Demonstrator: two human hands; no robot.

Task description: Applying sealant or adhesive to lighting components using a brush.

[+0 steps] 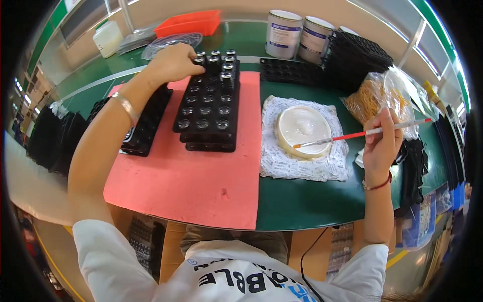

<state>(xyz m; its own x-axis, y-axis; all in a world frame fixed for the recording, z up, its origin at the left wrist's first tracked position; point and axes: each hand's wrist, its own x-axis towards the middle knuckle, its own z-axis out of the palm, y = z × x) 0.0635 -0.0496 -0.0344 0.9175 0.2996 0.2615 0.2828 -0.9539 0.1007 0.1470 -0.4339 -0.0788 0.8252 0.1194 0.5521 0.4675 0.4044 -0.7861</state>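
Observation:
My left hand [173, 64] reaches over the far left corner of a black tray [207, 123] full of round holes. Its thumb and forefinger close on a small black cylinder with a shiny metal top [199, 59]. Several more such cylinders stand upright in the tray's far rows; the nearer holes show shiny round bottoms. In my right hand [382, 143] is a thin paintbrush [352, 134] with a red and silver handle, held like a pen. The bristles point left, over a round white dish [287, 143] with a whitish, glossy substance in it.
The tray stands on a pink foam mat [176, 186]; another black tray [151, 126] lies left of it. A printed white cloth [282, 168] lies under the dish. Behind are white cans [283, 35], stacked black trays [354, 58], a bag of yellow strands [375, 95] and orange bins [186, 23].

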